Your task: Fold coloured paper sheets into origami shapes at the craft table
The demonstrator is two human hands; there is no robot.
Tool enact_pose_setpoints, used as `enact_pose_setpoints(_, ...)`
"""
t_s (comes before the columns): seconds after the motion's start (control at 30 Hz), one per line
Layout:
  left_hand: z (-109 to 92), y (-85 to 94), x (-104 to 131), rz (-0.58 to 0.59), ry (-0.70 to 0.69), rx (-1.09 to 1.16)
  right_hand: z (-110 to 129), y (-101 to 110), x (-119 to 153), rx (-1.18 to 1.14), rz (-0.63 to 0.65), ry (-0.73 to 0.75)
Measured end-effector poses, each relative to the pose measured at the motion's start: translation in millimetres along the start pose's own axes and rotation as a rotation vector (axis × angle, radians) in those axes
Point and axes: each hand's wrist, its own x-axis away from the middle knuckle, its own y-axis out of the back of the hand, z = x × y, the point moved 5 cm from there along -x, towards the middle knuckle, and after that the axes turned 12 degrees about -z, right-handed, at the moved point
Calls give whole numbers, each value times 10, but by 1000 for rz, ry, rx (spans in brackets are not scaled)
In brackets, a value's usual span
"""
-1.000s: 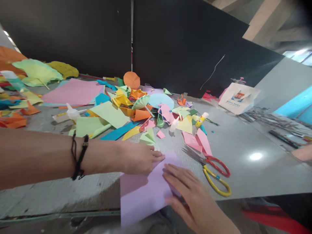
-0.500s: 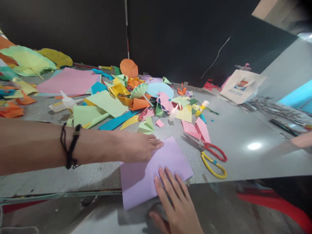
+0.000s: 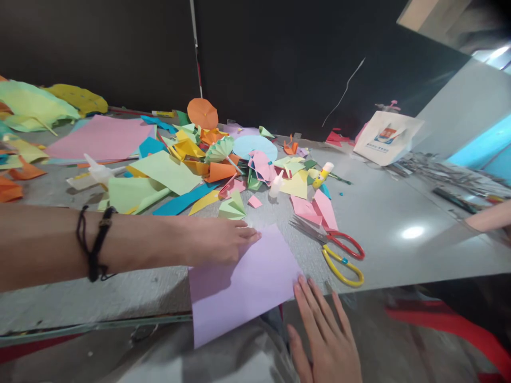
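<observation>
Two bare hands meet one purple sheet [image 3: 247, 292] at the lower middle of the frame, the paper lying partly on the grey table [image 3: 391, 213] and jutting past its near edge. The left hand [image 3: 221, 242], reaching in from the left with a black bracelet [image 3: 96, 247] at the wrist, rests over the sheet's upper left part; its fingers are bent and close together, though I cannot tell whether they pinch anything. The right hand [image 3: 329, 340], at bottom centre-right, is open with fingers spread, the fingertips at the sheet's right corner (whether they press it is hard to see). Just right of the paper lie scissors [image 3: 321, 239], one handle red, the other yellow, blades slightly apart. Above them are pink scraps [image 3: 306, 209], a white bottle [image 3: 277, 184] and a yellow glue stick [image 3: 322, 175]. A white bag [image 3: 387, 138] stands at upper right; another person's arm [image 3: 493, 216] enters below it.
</observation>
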Motion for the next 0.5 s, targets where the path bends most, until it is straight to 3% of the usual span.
enact_pose_setpoints(0.17,3,53,14,-98,23,37,-64,75,-106,-111,-91,-83)
enact_pose_setpoints(0.33,1,36,9,-116,45,46,32,-16,-312,-248,-114,60)
enact_pose_setpoints(0.5,5,70,-22,-137,74,117,103,-81,-414,-242,-57,173)
